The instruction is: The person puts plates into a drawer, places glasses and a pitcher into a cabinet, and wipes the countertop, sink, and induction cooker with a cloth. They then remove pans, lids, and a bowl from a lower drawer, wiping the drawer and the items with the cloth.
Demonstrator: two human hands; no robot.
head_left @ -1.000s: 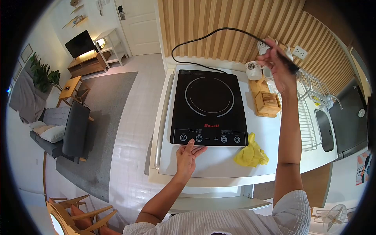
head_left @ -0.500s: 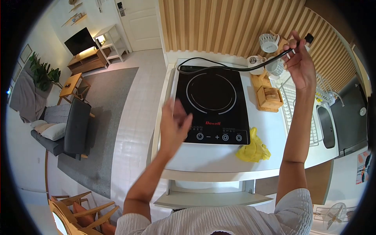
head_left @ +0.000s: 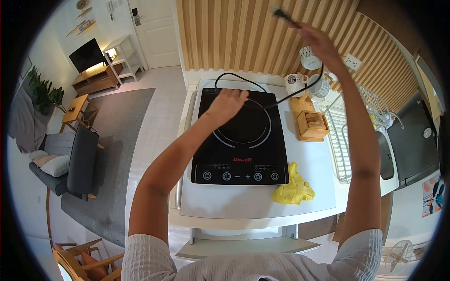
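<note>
A black Dowell induction cooktop lies on the white counter, its control panel toward me. My left hand is over the cooktop's upper part, fingers curled at the black cord; what they pinch is hard to make out. Raised in front of the slatted wall, my right hand is closed on the cord near its plug, which points up and left and is blurred. From there the cord hangs past the mugs and loops behind the cooktop. A crumpled yellow cloth lies by the cooktop's lower right corner.
Patterned mugs hang and stand beside a wooden coaster holder. Farther right are a dish rack and a sink. A wall socket is on the slatted wall. An open drawer juts out below the counter.
My left hand has moved up and right over the cooktop to the cord. My right hand has swung left with the plug end. The view has shifted slightly.
</note>
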